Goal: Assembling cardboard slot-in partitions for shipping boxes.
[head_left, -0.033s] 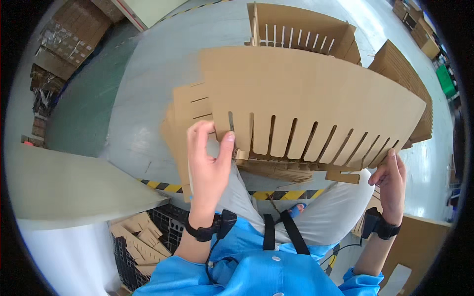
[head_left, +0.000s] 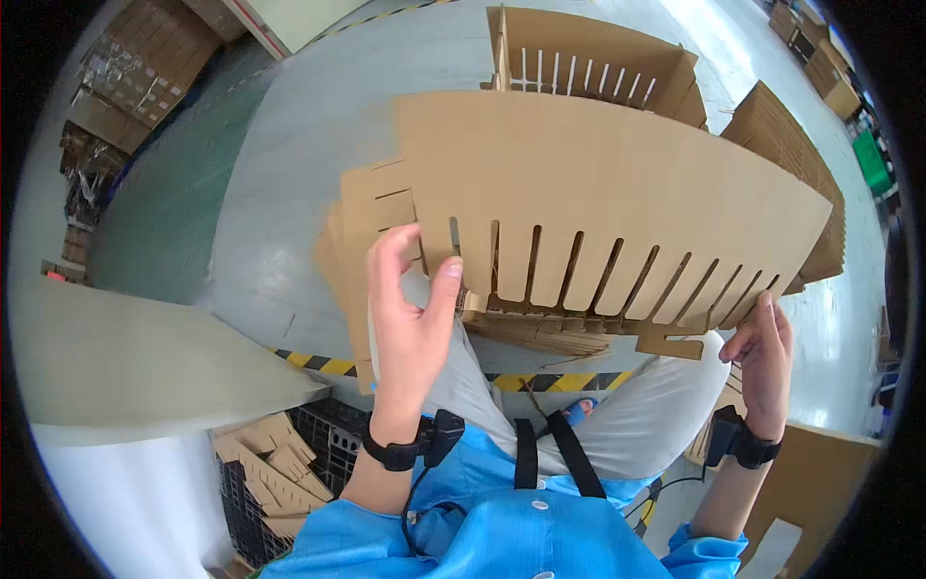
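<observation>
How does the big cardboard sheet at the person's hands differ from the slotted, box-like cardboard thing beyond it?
The sheet shows one broad, flat face, while the box-like thing has walls meeting at corners. The sheet has the left hand and right hand at its edges; the box-like thing has neither. The sheet's slots look mostly dark, the box-like thing's pale. Both are brown and slotted.

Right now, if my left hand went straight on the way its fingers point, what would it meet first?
Probably the large slotted cardboard panel, whose left edge lies by the fingertips of your left hand. Depth is unclear, but the cardboard sheets past that edge look lower.
</observation>
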Demonstrator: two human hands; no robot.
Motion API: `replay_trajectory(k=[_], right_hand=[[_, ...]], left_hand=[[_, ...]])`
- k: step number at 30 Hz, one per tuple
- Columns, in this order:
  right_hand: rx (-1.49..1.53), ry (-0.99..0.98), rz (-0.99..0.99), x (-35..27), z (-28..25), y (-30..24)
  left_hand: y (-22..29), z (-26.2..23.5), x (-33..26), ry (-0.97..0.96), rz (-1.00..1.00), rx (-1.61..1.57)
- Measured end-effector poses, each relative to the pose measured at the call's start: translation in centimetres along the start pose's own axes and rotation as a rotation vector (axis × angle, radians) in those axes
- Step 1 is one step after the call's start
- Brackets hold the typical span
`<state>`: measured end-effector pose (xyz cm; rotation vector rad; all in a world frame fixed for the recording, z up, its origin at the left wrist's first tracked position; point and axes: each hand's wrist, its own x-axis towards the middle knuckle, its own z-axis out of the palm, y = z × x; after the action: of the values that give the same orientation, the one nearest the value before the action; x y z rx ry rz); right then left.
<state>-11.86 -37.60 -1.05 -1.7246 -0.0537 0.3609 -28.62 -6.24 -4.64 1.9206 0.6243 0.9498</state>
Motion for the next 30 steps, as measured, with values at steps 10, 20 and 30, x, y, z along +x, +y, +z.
replay_trajectory(k=[10, 20, 30], right_hand=[[0.054, 0.033, 0.002, 0.5, -0.8, 0.7], [0.01, -0.035, -0.007, -0.5, 0.9, -0.8], [0.153, -0.009, -0.285, -5.2, -1.4, 1.1]], left_hand=[[2.6, 3.1, -0.2, -0.061, -0.151, -0.292], [1.3, 2.3, -0.7, 0.014, -0.227, -0.243], [3.0, 0.0, -2.1, 0.125, -0.199, -0.615]])
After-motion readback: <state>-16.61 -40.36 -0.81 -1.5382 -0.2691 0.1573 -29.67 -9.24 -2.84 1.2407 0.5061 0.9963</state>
